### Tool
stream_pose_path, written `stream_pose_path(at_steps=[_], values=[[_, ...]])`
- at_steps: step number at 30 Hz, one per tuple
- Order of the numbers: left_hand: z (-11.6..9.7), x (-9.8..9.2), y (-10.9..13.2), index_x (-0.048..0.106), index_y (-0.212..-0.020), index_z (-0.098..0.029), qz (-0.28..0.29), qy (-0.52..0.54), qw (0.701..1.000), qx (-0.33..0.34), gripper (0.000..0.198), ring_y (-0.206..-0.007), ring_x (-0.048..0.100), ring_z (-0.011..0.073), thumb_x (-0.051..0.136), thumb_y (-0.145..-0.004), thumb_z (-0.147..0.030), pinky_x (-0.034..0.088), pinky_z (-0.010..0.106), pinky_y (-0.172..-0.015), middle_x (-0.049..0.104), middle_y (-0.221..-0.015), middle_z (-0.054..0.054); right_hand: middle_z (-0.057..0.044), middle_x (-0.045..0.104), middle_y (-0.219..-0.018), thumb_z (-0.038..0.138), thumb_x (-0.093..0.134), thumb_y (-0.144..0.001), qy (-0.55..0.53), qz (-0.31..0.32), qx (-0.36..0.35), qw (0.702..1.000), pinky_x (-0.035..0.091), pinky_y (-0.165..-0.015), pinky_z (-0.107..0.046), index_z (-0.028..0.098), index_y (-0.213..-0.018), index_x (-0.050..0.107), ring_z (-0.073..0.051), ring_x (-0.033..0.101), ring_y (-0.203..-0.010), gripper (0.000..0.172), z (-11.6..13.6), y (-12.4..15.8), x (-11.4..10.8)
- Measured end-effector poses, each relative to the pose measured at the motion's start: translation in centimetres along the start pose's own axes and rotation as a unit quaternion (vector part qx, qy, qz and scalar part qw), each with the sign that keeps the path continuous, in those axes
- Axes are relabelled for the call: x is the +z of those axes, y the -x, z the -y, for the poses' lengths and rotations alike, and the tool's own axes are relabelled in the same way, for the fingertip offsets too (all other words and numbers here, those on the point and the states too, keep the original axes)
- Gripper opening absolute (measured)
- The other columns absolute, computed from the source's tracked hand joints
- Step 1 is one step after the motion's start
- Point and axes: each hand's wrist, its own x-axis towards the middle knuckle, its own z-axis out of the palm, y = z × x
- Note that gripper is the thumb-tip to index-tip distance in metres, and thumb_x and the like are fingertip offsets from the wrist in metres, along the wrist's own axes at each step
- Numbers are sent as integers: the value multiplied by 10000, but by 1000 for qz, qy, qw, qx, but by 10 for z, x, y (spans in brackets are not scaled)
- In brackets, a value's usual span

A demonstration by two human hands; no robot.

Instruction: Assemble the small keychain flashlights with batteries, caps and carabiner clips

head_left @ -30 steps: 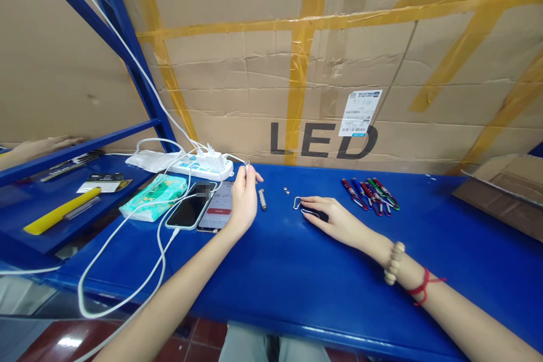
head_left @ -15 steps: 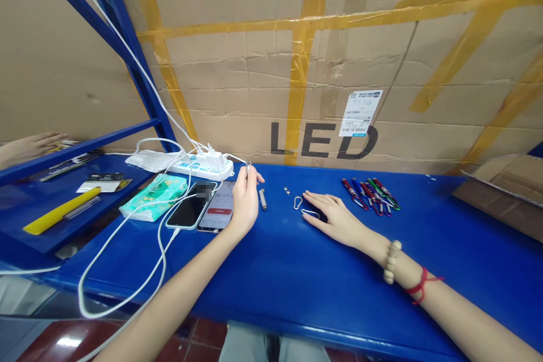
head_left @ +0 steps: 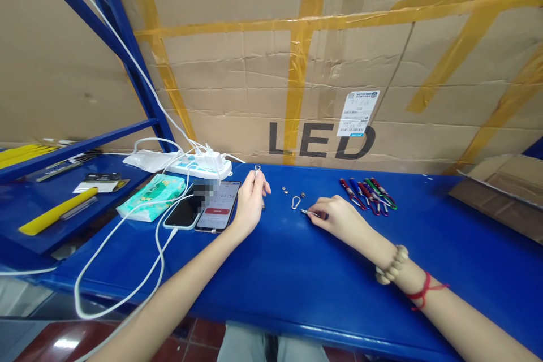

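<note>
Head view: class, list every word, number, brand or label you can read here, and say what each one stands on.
"LED": large black letters on the cardboard.
"07:53": screen of the phone beside the left hand; what precedes it is blurred.
Too small or blurred to read: the white label, the phone's red button, the card on the shelf.

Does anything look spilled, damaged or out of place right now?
No spill or clear damage that I can see. The white cable looks untidy, crossing the tissue pack and drooping past the blue table's front edge. Tiny metallic pieces lie loose beyond the carabiner; they could get knocked away.
</note>
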Motion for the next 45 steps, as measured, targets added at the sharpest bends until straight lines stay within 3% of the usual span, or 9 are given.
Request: stream_pose_path(at_steps=[4, 8, 14, 27, 31, 35, 40, 43, 45], values=[[-1, 4, 4, 396, -699, -196, 66, 20, 996, -55, 341, -513, 444, 91, 347, -895, -471, 367, 232, -550, 525, -623, -23, -34, 696, -682, 371, 450, -902, -106, -53, 22, 993, 483, -590, -290, 203, -840, 700, -168, 635, -581, 308, 3, 1, -3], [-5, 8, 10, 358, -708, -197, 144, 30, 985, -86, 319, -487, 424, 70, 473, -839, -464, 340, 215, -519, 504, -608, -48, -20, 703, -669, 435, 507, -863, -189, -136, 66, 970, 507, -525, -276, 197, -841, 689, -148, 621, -498, 300, 10, 1, -5], [-8, 14, 16, 299, -700, -204, 222, 72, 967, -100, 329, -489, 440, 71, 504, -826, -428, 351, 219, -531, 480, -563, -63, -50, 727, -849, 372, 567, -846, -131, -233, -70, 961, 512, -723, -348, 217, -778, 708, -200, 673, -801, 221, 17, 2, -4], [-7, 13, 18, 309, -721, -201, 292, 54, 954, -38, 284, -554, 461, 79, 556, -803, -317, 373, 233, -588, 476, -610, -58, -71, 711, -896, 334, 525, -880, -71, -193, -148, 967, 497, -712, -346, 202, -813, 697, -182, 650, -806, 228, 16, 4, -1], [-5, 15, 18, 295, -730, -207, 288, 76, 952, -73, 340, -548, 471, 84, 580, -783, -384, 378, 237, -581, 487, -612, -57, -83, 666, -842, 343, 495, -890, -84, -190, -109, 972, 515, -670, -339, 203, -819, 701, -181, 618, -763, 259, 19, 4, -2], [-4, 16, 16, 325, -742, -200, 262, 71, 958, -95, 319, -533, 462, 74, 522, -816, -440, 361, 232, -565, 514, -654, -40, -62, 663, -766, 367, 554, -847, -193, -200, -22, 960, 529, -614, -305, 194, -803, 687, -164, 622, -677, 223, 22, 3, 0], [-4, 17, 17, 325, -740, -199, 251, 44, 963, -92, 299, -512, 452, 64, 515, -824, -414, 359, 225, -548, 528, -674, -36, -54, 696, -708, 421, 710, -678, -412, -156, 115, 890, 550, -601, -298, 172, -775, 595, -175, 659, -632, 291, 26, -1, 2], [-4, 18, 18, 305, -725, -203, 272, 58, 957, -83, 331, -510, 456, 66, 554, -797, -409, 363, 224, -540, 522, -665, -39, -26, 692, -649, 410, 751, -617, -488, -116, 145, 853, 558, -607, -295, 178, -853, 557, -172, 668, -605, 384, 29, -2, 1], [-4, 18, 19, 302, -713, -201, 280, 65, 955, -79, 343, -507, 452, 63, 566, -787, -407, 358, 219, -531, 508, -659, -42, -10, 686, -634, 393, 748, -626, -499, -99, 141, 849, 561, -610, -293, 173, -985, 559, -168, 670, -600, 461, 31, -1, 2]])
